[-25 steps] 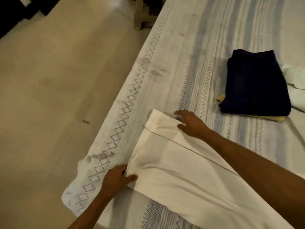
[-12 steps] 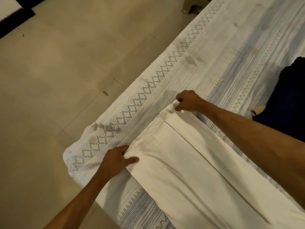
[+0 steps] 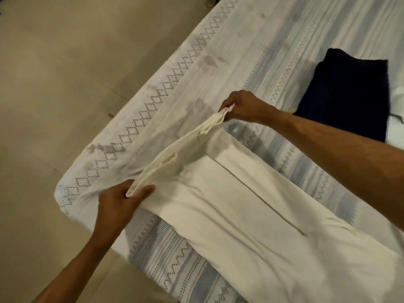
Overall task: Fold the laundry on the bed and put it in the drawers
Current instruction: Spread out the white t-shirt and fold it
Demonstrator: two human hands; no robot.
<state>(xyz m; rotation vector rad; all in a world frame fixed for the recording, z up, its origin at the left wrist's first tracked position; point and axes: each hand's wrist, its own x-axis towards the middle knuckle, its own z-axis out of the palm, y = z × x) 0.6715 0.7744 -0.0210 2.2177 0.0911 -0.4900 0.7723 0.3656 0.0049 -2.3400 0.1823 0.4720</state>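
Cream garment's [image 3: 251, 217] lifted edge between left hand [image 3: 119, 199] and right hand [image 3: 242, 106]

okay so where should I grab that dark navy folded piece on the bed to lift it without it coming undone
Judging from its pose, the navy garment lies flat in a folded rectangle on the bed, over a yellowish piece. Probably best to slide flat fingers under its near edge from your side, thumb on top, other hand under the opposite edge. Both hands now hold the cream garment.
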